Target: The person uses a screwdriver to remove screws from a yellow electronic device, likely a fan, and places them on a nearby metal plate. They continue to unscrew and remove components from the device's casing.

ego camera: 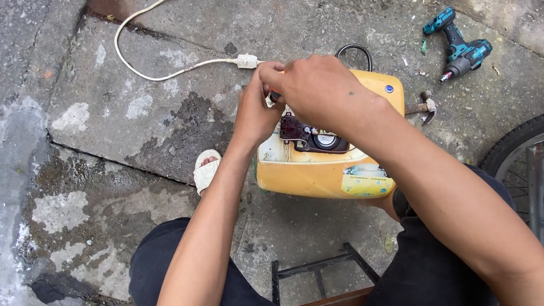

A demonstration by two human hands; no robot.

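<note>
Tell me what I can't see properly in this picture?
All in the head view:
- What the left hand and right hand pinch: hidden by the fingers.
- Far end of the yellow machine: covered by the right hand.
- Hammer: its handle is behind the machine.
- Wheel: cut off by the right edge.
- White cable: runs off the top edge.

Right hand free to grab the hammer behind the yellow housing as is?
Probably not right away. The right hand is busy with the left hand over the yellow housing, which stands between the person and the hammer.
</note>
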